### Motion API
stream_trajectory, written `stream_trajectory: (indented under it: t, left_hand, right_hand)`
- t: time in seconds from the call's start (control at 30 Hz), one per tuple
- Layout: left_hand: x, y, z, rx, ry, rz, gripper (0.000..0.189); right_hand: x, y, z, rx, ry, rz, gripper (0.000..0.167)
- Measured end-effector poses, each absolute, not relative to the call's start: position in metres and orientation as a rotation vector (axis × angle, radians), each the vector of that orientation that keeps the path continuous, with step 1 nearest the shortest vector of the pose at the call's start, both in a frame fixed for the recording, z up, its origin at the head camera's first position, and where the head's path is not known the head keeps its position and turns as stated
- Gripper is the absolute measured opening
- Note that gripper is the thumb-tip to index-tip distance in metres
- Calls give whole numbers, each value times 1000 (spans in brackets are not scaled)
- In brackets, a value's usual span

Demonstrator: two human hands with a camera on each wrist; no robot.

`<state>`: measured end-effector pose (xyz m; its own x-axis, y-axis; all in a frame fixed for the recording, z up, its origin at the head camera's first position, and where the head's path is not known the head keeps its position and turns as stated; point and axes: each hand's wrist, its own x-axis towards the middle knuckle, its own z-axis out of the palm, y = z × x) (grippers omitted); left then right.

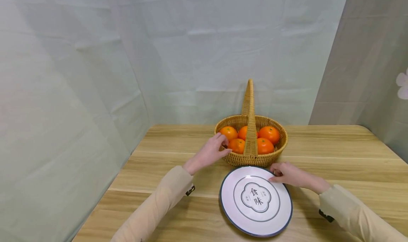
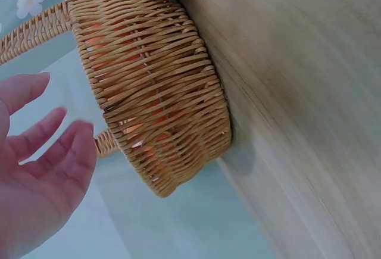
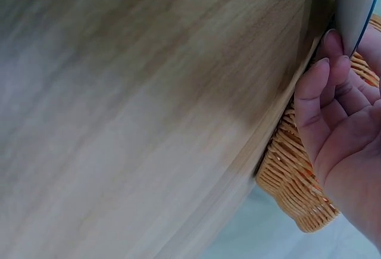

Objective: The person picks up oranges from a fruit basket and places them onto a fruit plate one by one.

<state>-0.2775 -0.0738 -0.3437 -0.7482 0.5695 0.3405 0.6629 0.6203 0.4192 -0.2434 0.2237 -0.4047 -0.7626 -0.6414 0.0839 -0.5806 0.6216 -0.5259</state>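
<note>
My right hand (image 1: 294, 175) pinches the far right rim of a white plate (image 1: 227, 199) with a blue edge and dark characters in its centre. In the right wrist view the thumb lies on one face of the plate (image 3: 352, 9) and the fingertips under the other. Just behind the plate stands a wicker basket (image 1: 264, 161) with a tall handle. Several oranges (image 1: 269, 134) lie inside it. Over the basket's left rim hovers my left hand (image 1: 211, 150), fingers loosely bent and thumb apart. The left wrist view shows nothing in its grasp, beside the basket wall (image 2: 161, 92).
Both the plate and basket are on a light wooden table (image 1: 143, 174), whose back edge runs just behind the basket. Pale cloth (image 1: 207, 51) hangs behind and on the left, with a greyer flowered panel (image 1: 360, 68) at the right.
</note>
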Motion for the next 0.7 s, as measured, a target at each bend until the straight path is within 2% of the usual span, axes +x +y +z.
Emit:
stream_trajectory:
  t: [0.3,0.7]
  left_hand:
    - [-278,-68,-340,-970,-2663,-664,34]
    - [-283,-60,-339,-950,-2678,-699,39]
  right_hand:
    - [-244,224,-406,-1035,2738,-808,16]
    - [-243,224,-406,-1041,2714,-851,16]
